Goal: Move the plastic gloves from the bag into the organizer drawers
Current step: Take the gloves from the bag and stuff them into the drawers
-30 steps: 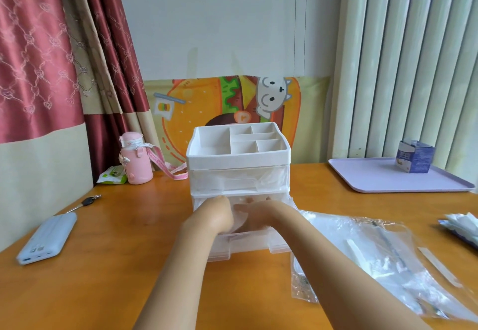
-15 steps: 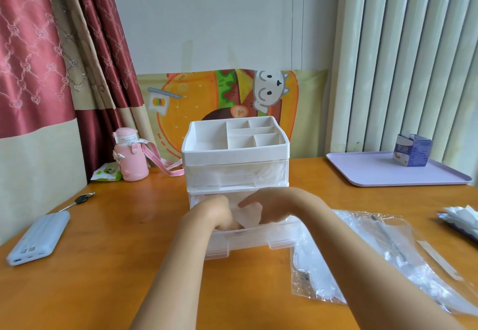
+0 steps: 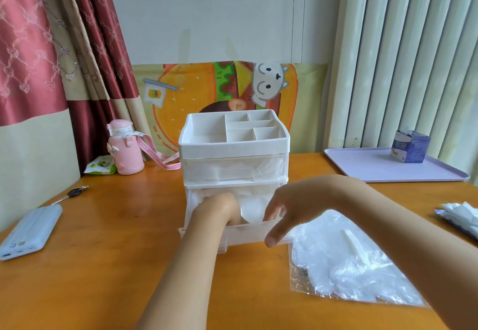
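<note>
The right hand (image 3: 292,210) has lifted out of the white plastic organizer's (image 3: 234,146) pulled-out lower clear drawer (image 3: 248,228), fingers loose and empty. The left hand (image 3: 217,208) stays inside on the thin translucent plastic gloves (image 3: 252,208), and I cannot tell how its fingers lie. This batch looks stowed, while more gloves wait in the clear plastic bag (image 3: 349,259) toward the orange wooden worktop's (image 3: 103,265) front right.

Orange wooden table (image 3: 103,278). At the middle, nearer the far edge: white organizer (image 3: 234,146). Just right of it, toward the near edge: clear bag of plastic gloves (image 3: 349,272), lying flat. Near the far left corner: pink bottle (image 3: 125,153) standing upright, green-and-white packet (image 3: 99,168) touching it. Along the left edge: key (image 3: 73,193), then pale blue power bank (image 3: 31,231). At the far right corner: lilac tray (image 3: 375,166). At the right edge: white packet (image 3: 460,215).
</note>
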Demonstrator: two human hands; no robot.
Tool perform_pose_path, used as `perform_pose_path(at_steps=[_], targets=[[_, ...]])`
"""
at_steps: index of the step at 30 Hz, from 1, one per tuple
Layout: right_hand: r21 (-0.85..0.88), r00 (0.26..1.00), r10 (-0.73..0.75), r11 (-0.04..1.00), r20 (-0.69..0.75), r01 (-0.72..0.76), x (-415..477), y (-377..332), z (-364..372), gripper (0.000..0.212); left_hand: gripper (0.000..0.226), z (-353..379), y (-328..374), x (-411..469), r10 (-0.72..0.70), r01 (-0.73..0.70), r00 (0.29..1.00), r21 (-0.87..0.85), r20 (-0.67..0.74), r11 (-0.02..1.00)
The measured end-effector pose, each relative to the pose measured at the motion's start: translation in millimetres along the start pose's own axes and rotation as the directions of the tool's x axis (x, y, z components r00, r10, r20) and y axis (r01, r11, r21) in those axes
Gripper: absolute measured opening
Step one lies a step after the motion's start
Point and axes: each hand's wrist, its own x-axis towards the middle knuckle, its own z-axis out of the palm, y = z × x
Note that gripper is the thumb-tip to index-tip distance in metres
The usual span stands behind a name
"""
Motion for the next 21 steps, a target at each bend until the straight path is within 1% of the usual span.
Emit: perform_pose_path(at_steps=[2,4,8,11,12,14,16,18,20,21], targets=[[-0.069,0.998,0.010,0.998,0.064,-0.006,10.1,-4.0,-1.2,0.073,0.032,-1.4,0.2,-1.2,-0.014,0.014,1.000,0.011,0.013,1.000],[-0.101,0.994,0.024,0.995,0.109,-0.013,19.5,-6.7,-2.5,0.078,0.037,-3.7,0.7,-4.2,-0.024,0.023,1.000,0.009,0.012,1.000],[-0.124,0.987,0.040,0.992,0.154,-0.020,31.8,-9.1,-6.7,0.078,0.043,-10.4,-0.7,-11.8,-0.018,0.018,1.000,-0.010,-0.014,1.000],[-0.132,0.985,0.048,0.991,0.166,-0.026,37.3,-9.0,-9.1,0.080,0.060,-17.3,-3.6,-17.0,-0.016,0.013,0.998,-0.052,-0.056,0.999],[-0.128,0.986,0.050,0.991,0.162,-0.029,37.5,-8.5,-8.9,0.080,0.061,-19.8,-3.2,-18.6,-0.013,0.009,0.997,-0.058,-0.072,0.998],[-0.127,0.988,0.053,0.991,0.147,-0.035,34.4,-8.2,-6.2,0.079,0.051,-23.4,-2.0,-20.7,0.019,-0.026,0.996,-0.076,-0.090,0.997],[-0.097,0.997,0.025,0.995,0.067,-0.018,24.3,-6.7,-2.7,0.073,0.043,-26.0,0.4,-24.3,0.062,-0.069,0.995,-0.086,-0.073,0.994],[0.041,0.992,-0.046,0.998,-0.120,0.052,5.7,-1.9,0.3,0.053,0.042,-26.9,5.2,-29.5,0.110,-0.112,0.993,-0.059,-0.032,0.992],[0.215,0.933,-0.077,0.963,-0.352,0.161,-15.4,8.2,2.7,0.030,0.039,-29.5,10.8,-39.3,0.159,-0.164,0.985,-0.076,-0.061,0.984],[0.285,0.894,-0.061,0.937,-0.443,0.205,-27.7,17.4,5.2,0.021,0.036,-30.7,16.3,-45.3,0.192,-0.206,0.974,-0.122,-0.121,0.971]])
